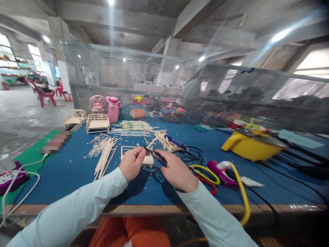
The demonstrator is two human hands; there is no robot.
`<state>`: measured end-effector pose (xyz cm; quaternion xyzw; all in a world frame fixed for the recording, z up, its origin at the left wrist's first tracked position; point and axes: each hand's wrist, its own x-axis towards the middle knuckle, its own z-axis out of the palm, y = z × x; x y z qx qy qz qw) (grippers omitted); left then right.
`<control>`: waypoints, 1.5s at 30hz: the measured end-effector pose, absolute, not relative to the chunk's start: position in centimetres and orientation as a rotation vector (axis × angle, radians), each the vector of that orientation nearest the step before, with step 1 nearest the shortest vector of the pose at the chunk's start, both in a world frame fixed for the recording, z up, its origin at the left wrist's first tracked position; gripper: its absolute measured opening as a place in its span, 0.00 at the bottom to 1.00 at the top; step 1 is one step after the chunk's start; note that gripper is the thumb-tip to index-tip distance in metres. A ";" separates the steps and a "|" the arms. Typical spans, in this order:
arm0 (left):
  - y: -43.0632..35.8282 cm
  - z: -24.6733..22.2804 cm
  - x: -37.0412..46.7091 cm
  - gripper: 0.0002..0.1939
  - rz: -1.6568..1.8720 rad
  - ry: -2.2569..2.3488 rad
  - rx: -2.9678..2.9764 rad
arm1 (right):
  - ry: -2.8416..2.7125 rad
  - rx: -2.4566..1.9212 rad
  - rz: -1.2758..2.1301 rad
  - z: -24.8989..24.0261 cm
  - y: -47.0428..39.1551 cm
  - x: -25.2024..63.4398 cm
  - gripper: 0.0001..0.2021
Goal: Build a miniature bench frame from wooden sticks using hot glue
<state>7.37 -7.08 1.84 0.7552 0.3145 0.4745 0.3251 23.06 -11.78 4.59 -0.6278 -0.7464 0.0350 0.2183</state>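
Observation:
My right hand (177,171) is closed around a pair of dark-handled pliers (159,157), their jaws pointing left toward my other hand. Thumb and fingers pinched together, my left hand (133,163) meets the tip of the pliers; whatever it pinches is too small to make out. Just under and behind both hands stands a small wooden stick frame (147,160), partly hidden by the fingers. Loose wooden sticks (105,157) lie to the left among cut scraps (96,148). Beyond the hands, a blue-handled tool (174,141) with a black cord rests against another stick piece (164,139).
Finished-looking stick models (98,123) and a pink bottle (113,109) stand at the back left, near bundled sticks (135,126). On the right are a yellow electric pan (253,147), a purple power strip (222,175) and yellow-handled scissors (205,173). A perforated metal screen (115,75) borders the table.

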 end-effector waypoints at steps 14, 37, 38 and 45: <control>-7.9 1.0 8.5 0.18 1.134 0.927 1.883 | -2.173 -1.706 0.000 3.7 -11.4 22.4 0.09; -7.0 2.8 5.0 0.19 0.933 0.935 2.333 | -1.969 -2.284 -0.332 2.0 -12.0 29.4 0.18; -6.5 2.9 4.8 0.19 0.898 0.991 2.396 | -1.982 -2.292 -0.408 1.5 -11.7 29.3 0.19; -4.9 2.8 4.3 0.22 0.867 1.044 2.495 | -1.893 -1.934 -0.684 1.3 -10.4 27.4 0.27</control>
